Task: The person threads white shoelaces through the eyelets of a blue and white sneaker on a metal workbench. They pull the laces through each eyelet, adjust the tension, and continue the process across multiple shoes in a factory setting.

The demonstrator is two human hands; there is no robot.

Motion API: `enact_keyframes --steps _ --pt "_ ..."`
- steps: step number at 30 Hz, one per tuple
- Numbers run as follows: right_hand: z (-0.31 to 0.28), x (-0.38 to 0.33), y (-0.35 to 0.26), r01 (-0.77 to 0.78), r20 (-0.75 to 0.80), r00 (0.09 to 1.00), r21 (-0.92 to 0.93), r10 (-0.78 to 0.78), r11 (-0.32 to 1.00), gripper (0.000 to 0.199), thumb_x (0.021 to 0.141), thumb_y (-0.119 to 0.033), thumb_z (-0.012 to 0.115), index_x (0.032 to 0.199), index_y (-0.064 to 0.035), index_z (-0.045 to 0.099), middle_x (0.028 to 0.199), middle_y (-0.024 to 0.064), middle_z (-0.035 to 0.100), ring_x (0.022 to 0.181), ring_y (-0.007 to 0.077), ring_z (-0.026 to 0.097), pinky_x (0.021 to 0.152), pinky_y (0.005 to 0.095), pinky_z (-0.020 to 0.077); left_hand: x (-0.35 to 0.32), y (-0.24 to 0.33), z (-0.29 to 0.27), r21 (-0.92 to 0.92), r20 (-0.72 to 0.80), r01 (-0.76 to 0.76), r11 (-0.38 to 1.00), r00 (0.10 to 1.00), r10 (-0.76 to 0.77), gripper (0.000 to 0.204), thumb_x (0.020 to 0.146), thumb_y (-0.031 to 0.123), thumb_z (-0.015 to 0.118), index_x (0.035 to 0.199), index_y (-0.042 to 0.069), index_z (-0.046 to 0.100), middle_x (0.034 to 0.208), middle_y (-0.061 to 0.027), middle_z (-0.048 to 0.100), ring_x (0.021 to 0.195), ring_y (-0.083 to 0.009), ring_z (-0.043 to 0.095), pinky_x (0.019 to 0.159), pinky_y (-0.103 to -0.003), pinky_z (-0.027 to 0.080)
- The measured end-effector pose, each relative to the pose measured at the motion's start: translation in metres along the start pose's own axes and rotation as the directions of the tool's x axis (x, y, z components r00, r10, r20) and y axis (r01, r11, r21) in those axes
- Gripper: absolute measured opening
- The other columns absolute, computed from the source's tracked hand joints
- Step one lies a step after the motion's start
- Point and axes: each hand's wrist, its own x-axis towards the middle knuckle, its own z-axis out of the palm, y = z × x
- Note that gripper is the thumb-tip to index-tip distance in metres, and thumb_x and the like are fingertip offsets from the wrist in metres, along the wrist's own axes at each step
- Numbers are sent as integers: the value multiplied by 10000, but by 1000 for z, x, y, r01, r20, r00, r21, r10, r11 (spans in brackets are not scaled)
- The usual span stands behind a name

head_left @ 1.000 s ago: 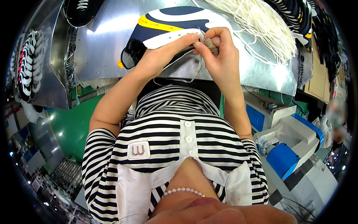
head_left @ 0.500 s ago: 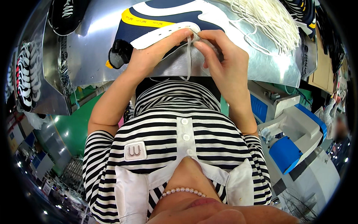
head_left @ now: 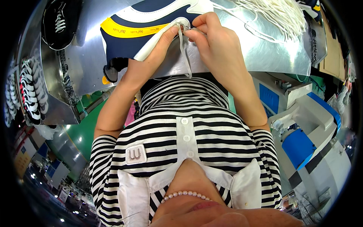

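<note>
Seen from above, your left hand (head_left: 153, 53) grips a navy-blue, white and yellow shoe upper (head_left: 145, 30) along its white edge strip, thumb on top and the other fingers hidden beneath. The upper is near the front edge of a shiny silver metal bench (head_left: 261, 56), on the left side of your reach. Your right hand (head_left: 215, 43) is at the right end of that strip, thumb and forefinger close together; you cannot tell what, if anything, they pinch, as it is too small to make out. A thin, flat white lace (head_left: 185, 56) hangs from the strip between your hands, down past the bench edge. To the right on the bench lies a loose heap of long white laces (head_left: 280, 17); at far left is a black shoe with white lacing (head_left: 60, 22).
</note>
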Motion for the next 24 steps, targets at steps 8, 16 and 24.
enact_keyframes --steps 8,16,24 --pt "2 -3 -16 63 64 996 80 -68 995 213 919 -67 557 1042 39 419 659 219 585 595 397 611 528 466 484 -2 -15 -18 401 101 -384 832 921 376 199 886 66 711 1077 13 726 1050 -72 745 937 -178 717 815 -274 537" --pt "12 -19 -22 -27 79 996 -133 38 991 214 939 -119 532 1064 18 423 648 197 601 588 404 622 537 487 488 -32 -9 -12 456 46 -292 841 951 305 205 896 116 706 1084 37 730 1043 -87 746 922 -208 719 822 -297 534" --pt "36 -32 -16 39 -88 994 -304 -69 952 239 892 -104 552 1071 7 439 770 190 649 623 361 660 535 436 516 -44 -15 -11 865 321 -460 201 816 481 220 978 179 614 1094 20 713 980 -66 741 851 -178 704 768 -264 528"
